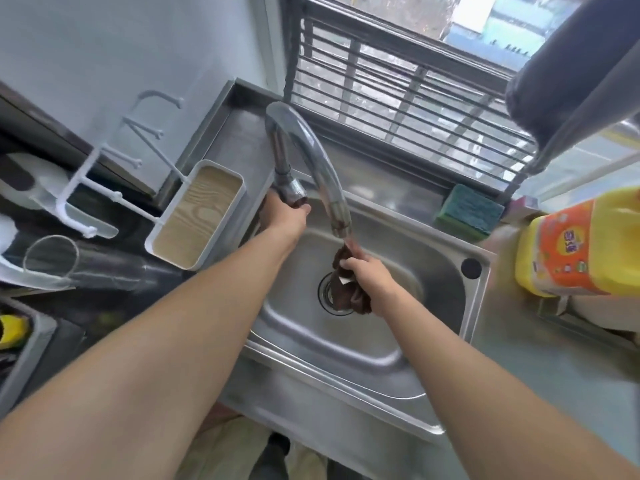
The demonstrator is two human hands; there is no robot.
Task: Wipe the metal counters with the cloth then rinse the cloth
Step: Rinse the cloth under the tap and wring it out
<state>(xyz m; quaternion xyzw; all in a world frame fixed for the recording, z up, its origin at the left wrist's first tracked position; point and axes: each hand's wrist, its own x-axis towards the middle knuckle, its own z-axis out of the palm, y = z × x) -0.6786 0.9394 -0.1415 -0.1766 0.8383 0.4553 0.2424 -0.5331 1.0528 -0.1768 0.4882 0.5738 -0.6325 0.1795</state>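
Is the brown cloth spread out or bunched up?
Bunched up. The right hand grips the cloth as a crumpled wad under the faucet spout, above the sink drain.

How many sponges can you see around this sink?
2. A green and yellow scrubbing sponge sits on the ledge behind the steel sink, by the window. A yellow sponge shows partly at the far left edge. Others may be hidden.

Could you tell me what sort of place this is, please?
Most likely a home kitchen: a stainless steel sink with a curved chrome tap, a green scouring sponge on its ledge, and a yellow detergent bottle beside it.
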